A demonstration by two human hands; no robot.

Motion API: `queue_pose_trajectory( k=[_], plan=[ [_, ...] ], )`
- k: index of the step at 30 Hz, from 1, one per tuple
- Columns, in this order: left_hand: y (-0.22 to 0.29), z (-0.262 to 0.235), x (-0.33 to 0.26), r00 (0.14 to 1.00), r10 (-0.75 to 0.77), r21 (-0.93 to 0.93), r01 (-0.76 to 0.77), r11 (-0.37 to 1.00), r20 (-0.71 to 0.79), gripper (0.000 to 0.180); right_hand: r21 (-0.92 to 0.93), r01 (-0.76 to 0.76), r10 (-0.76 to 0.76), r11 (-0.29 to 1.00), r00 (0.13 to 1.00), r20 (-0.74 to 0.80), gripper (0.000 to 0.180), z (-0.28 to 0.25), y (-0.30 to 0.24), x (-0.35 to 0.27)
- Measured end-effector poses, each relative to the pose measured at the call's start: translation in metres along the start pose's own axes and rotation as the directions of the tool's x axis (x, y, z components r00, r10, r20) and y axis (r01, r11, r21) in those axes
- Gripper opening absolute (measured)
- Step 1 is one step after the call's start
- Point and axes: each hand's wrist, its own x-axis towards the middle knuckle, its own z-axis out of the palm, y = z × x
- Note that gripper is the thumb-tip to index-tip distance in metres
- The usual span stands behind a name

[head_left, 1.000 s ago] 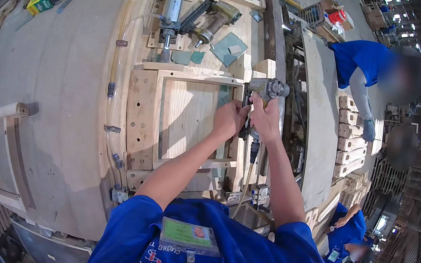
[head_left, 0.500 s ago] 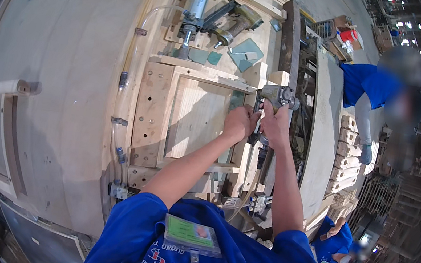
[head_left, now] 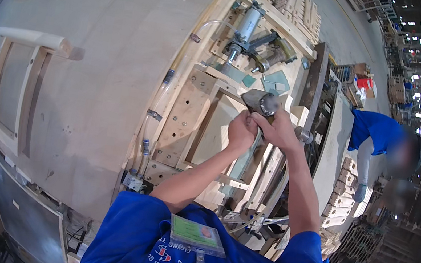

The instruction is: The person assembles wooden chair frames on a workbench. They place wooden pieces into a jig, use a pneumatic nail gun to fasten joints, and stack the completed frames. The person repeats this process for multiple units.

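Both my hands meet over the right side of a wooden frame (head_left: 206, 125) clamped in a jig on the workbench. My right hand (head_left: 275, 131) grips the handle of a grey pneumatic tool (head_left: 261, 103), its round head pointing up toward the frame's upper right corner. My left hand (head_left: 241, 132) is closed just beside it, pressing on the tool or the frame rail; which one I cannot tell. A hose runs down from the tool between my forearms.
A metal air cylinder (head_left: 247, 26) and clamp hardware (head_left: 273, 51) sit at the jig's far end. A finished wooden frame (head_left: 15, 88) lies on the bench's left. A person in blue (head_left: 379, 136) bends over stacked wooden blocks (head_left: 341, 195) at the right.
The view has swung, so the jig sits more to the right and tilted. My hands stay together on the tool at the frame's right rail, shifted slightly upward along it.
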Motion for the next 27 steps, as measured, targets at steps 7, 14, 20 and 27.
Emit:
queue_pose_trajectory(
  k=[7,14,20,27],
  plan=[
    [0.008,-0.031,0.030,0.981,-0.072,-0.030,0.068,0.997,-0.182,0.019,-0.019,0.185,-0.173,0.983,0.948,0.268,0.058,0.010,-0.027,0.072],
    [-0.001,-0.030,0.035,0.976,-0.086,-0.020,0.083,0.996,-0.199,0.029,-0.035,0.158,-0.133,0.987,0.915,0.381,0.056,0.013,-0.031,0.089],
    [0.010,-0.027,0.032,0.975,-0.091,-0.064,0.080,0.995,-0.203,0.029,-0.128,0.117,-0.056,0.985,0.913,0.404,0.059,0.010,-0.032,0.091],
    [-0.005,-0.044,-0.010,0.990,-0.111,-0.008,0.111,0.994,-0.091,0.026,-0.015,0.006,-0.002,1.000,0.962,0.274,0.056,0.018,-0.049,0.025]
  ],
)
